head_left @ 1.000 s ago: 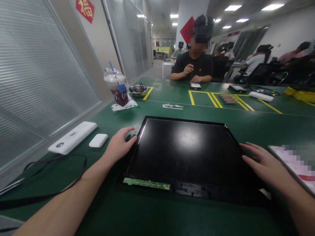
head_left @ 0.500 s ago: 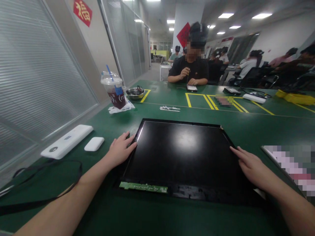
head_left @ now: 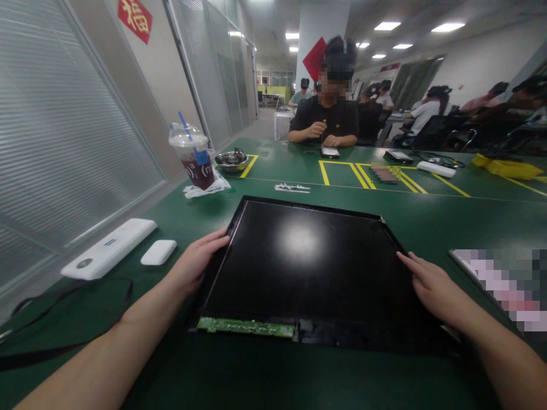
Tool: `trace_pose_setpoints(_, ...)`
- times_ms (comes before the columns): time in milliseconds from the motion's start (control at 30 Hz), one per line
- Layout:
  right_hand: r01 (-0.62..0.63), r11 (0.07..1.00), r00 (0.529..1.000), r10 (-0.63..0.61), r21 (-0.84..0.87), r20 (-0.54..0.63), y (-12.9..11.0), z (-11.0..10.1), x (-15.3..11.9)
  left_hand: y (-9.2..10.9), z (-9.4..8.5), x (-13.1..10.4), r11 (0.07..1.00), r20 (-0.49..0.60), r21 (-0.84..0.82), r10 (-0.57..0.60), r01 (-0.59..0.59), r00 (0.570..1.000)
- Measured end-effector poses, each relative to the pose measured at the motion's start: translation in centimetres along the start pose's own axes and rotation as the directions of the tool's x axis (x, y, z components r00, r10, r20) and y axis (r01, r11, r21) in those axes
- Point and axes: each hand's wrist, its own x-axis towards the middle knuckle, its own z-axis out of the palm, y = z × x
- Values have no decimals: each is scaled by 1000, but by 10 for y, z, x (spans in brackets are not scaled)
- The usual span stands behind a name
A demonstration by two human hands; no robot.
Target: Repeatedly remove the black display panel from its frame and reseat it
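A black display panel (head_left: 307,262) lies in front of me, its left side raised a little off the green table. Along its near left edge runs a green circuit board strip (head_left: 245,327). My left hand (head_left: 199,259) grips the panel's left edge, thumb over the border and the other fingers partly hidden. At the right edge, my right hand (head_left: 429,282) holds the frame, with fingers along the side and some hidden beneath it.
A white power bank (head_left: 111,247), a white case (head_left: 158,252) and a black strap lie left. Farther back are a drink cup (head_left: 195,159) on tissue and a metal bowl (head_left: 231,161). A blurred flat object (head_left: 499,290) lies right. A person sits across the table (head_left: 384,196).
The panel's left side has risen and shifted slightly left. My left hand has gone from lying on the left edge to gripping it. My right hand stays at the right edge.
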Motion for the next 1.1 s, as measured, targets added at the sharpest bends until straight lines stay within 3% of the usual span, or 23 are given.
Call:
trace_pose_setpoints(133, 15, 1000, 1000, -15, -13, -1, -1, 0, -1, 1, 4, -1, 985, 87, -144, -84, 96, 993)
trace_pose_setpoints(300, 15, 999, 1000, -15, -29, 15, -3, -1, 0, -3, 4, 1, 979, 205, -149, -106, 138, 973)
trace_pose_setpoints(600, 30, 999, 999, -29, 18, -12, 5, 4, -1, 1, 3, -7, 998, 74, -10, -60, 61, 995)
trace_pose_setpoints(867, 22, 1000, 1000, -22, 18, 6, 4, 3, -1, 2, 13, -13, 998, 34, -38, -42, 43, 999)
trace_pose_setpoints(1100, 23, 1000, 1000, -23, 6, 11, 1, 1, -1, -3, 10, -11, 998, 160, -55, 34, -25, 986)
